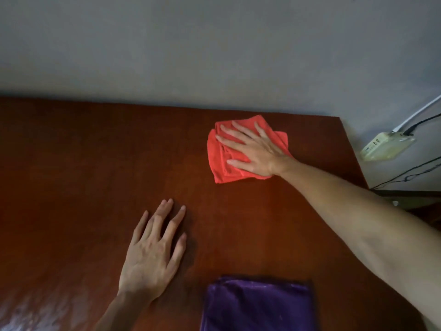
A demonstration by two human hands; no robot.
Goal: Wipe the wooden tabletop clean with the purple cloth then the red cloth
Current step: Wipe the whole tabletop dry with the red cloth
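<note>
The red cloth lies folded near the far right part of the wooden tabletop. My right hand presses flat on it, fingers spread and pointing left. My left hand rests palm down on the bare wood nearer to me, fingers apart, holding nothing. The purple cloth lies folded at the near edge, to the right of my left wrist and under my right forearm; neither hand touches it.
A grey wall rises behind the table's far edge. Off the table's right edge, a pale power strip with white and black cables sits lower down. A glossy patch shows at the near left of the tabletop.
</note>
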